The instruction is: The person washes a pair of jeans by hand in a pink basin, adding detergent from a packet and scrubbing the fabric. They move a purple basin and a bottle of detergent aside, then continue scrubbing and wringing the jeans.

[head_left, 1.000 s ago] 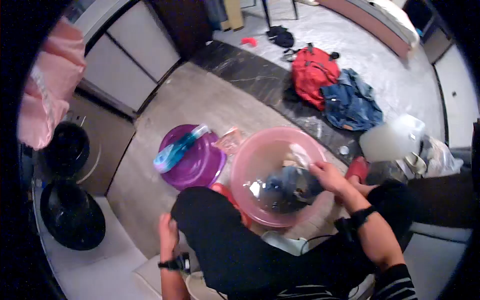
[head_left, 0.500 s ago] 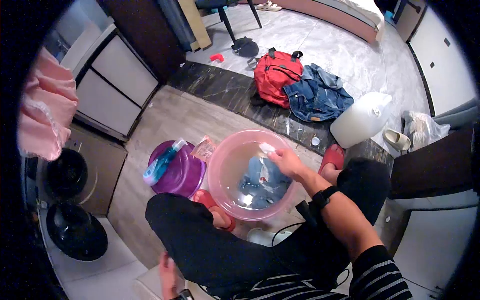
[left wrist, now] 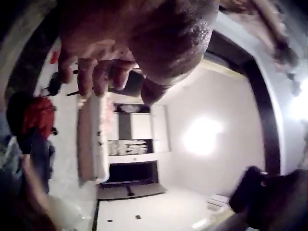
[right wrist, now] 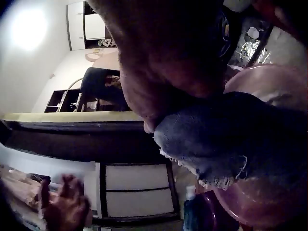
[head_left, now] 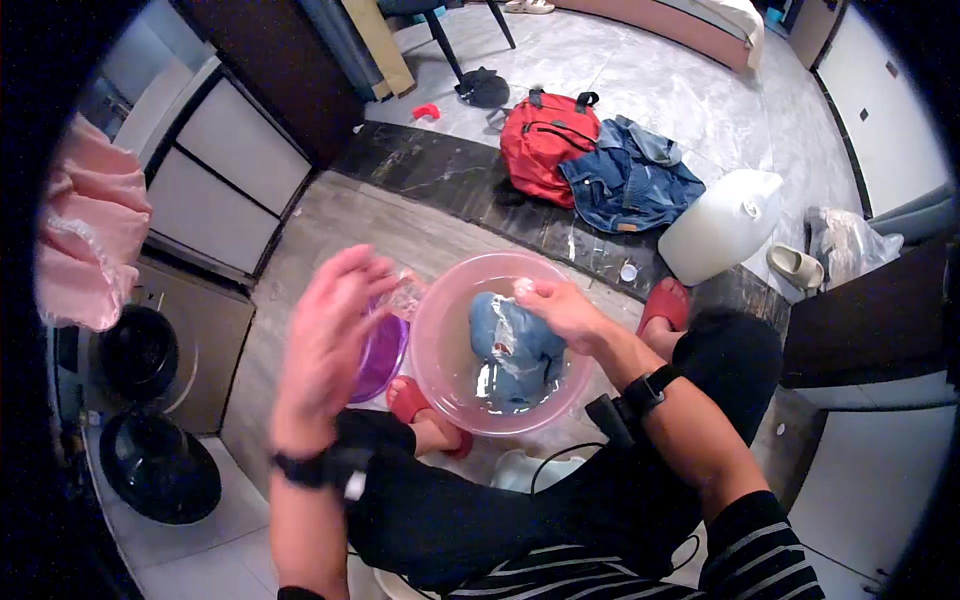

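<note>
My right hand (head_left: 565, 315) grips a blue denim garment (head_left: 515, 345) over a pink basin (head_left: 430, 385) of cloudy water. Part of the cloth sits in the water. A ragged, frayed edge of the denim (right wrist: 226, 139) shows in the right wrist view, close under the fingers. My left hand (head_left: 335, 325) is raised over the left knee, blurred, its fingers loosely spread and holding nothing. Behind it stands a purple basin (head_left: 385, 360), partly hidden. A small clear packet (head_left: 405, 295) lies between the two basins.
A blue bottle (right wrist: 191, 211) rests by the purple basin. Beyond the dark floor strip lie a red backpack (head_left: 545, 145) and a denim jacket (head_left: 635, 180). To the right stands a large white jug (head_left: 720, 225). Red slippers (head_left: 665, 305) flank the pink basin.
My left hand has risen from beside the left knee to in front of the purple basin. The right hand has moved slightly left, pulling the denim higher out of the water.
</note>
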A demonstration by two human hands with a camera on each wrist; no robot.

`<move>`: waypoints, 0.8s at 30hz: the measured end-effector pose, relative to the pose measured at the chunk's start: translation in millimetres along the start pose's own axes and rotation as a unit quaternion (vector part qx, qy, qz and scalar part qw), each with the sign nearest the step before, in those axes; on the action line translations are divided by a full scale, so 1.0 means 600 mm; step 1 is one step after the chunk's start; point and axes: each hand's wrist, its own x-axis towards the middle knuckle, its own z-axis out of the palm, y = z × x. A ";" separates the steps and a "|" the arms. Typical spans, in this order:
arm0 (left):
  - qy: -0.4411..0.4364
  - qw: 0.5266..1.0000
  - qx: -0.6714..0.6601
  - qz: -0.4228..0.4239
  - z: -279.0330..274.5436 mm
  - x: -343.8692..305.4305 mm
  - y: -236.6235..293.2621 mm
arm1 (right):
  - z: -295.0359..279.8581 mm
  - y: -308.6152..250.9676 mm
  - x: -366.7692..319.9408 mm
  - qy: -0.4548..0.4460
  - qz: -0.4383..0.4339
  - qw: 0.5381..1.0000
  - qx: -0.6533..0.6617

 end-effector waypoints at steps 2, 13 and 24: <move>-0.005 0.991 -0.039 -0.129 0.007 0.084 -0.093 | -0.008 -0.007 -0.001 -0.025 0.012 1.000 0.000; -0.073 0.924 -0.135 -0.351 0.017 0.163 -0.403 | -0.040 0.027 0.082 0.076 0.088 0.993 0.027; 0.112 0.929 0.248 -0.251 -0.044 0.199 -0.614 | -0.002 0.191 0.181 0.240 0.076 0.926 -0.282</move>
